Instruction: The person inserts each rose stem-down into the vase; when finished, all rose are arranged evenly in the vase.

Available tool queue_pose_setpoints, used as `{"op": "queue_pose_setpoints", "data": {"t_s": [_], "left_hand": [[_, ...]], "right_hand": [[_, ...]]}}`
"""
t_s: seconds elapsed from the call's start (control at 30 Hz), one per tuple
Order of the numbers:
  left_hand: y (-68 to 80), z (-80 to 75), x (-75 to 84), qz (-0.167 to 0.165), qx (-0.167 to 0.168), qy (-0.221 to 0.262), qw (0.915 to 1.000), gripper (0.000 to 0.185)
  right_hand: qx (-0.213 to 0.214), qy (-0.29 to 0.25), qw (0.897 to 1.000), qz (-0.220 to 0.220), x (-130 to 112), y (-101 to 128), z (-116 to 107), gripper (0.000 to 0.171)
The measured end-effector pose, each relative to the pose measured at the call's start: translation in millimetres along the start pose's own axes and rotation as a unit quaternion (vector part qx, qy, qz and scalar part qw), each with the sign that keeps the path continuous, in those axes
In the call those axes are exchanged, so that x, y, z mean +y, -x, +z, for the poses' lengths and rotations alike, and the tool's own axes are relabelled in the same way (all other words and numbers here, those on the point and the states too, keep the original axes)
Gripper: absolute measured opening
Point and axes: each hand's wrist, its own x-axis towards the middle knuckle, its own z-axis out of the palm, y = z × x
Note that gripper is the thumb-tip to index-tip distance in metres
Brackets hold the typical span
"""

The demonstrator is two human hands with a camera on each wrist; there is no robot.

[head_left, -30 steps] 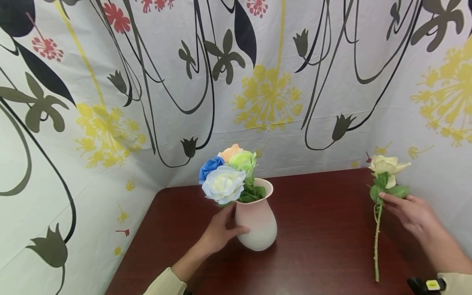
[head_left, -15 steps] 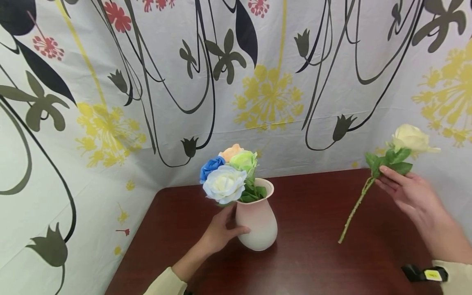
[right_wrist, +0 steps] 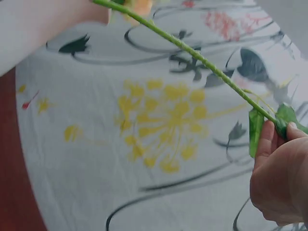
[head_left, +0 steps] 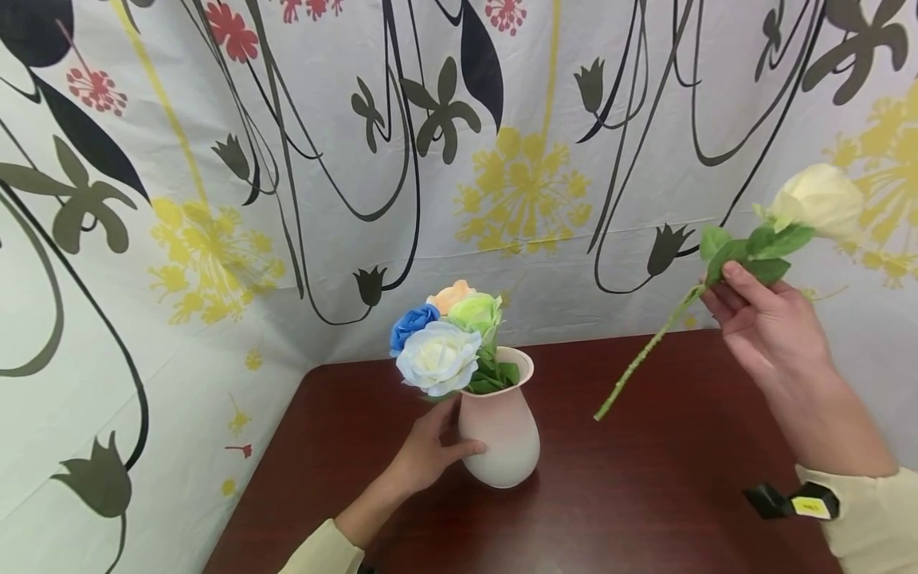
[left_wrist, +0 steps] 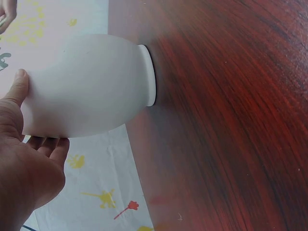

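A white-and-pink vase [head_left: 500, 442] stands upright on the table, holding a blue, a pale blue, a green and a peach artificial rose [head_left: 437, 359] that lean left over its rim. My left hand [head_left: 423, 453] grips the vase's left side, thumb across its front; in the left wrist view, fingers curl round the vase [left_wrist: 86, 86]. Up at the right, my right hand [head_left: 774, 327] pinches a cream rose [head_left: 817, 199] just below its bloom, among the leaves. Its bare green stem slants down-left, the tip in the air right of the vase. The right wrist view shows that stem [right_wrist: 192, 53] and the pinching fingers [right_wrist: 264, 139].
The dark red-brown table [head_left: 631, 478] extends to a patterned cloth [head_left: 323, 199] hung behind and at both sides. A black strap with a yellow label [head_left: 810, 505] sits at the right sleeve.
My right hand has raised the cream rose off to the upper right and moved slightly left. The stem has swung from near vertical to a slant toward the vase. The left hand stays put.
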Motion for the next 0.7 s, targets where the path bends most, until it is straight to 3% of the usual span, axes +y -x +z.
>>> {"op": "queue_pose_setpoints", "data": {"t_s": [0.33, 0.47, 0.7], "left_hand": [[-0.1, 0.9, -1.6, 0.000, -0.003, 0.007, 1.0000, 0.082], [-0.2, 0.9, -2.2, 0.002, -0.003, 0.010, 0.9999, 0.081], [0.2, 0.1, -0.1, 0.000, -0.003, 0.011, 0.9999, 0.082]], "right_hand": [[-0.008, -0.089, 0.992, -0.092, 23.1, -6.8, 60.1, 0.023], [-0.028, -0.063, 0.989, -0.130, 37.4, -8.5, 75.4, 0.019], [-0.060, 0.035, 0.984, -0.164, 66.9, -6.2, 90.5, 0.018]]}}
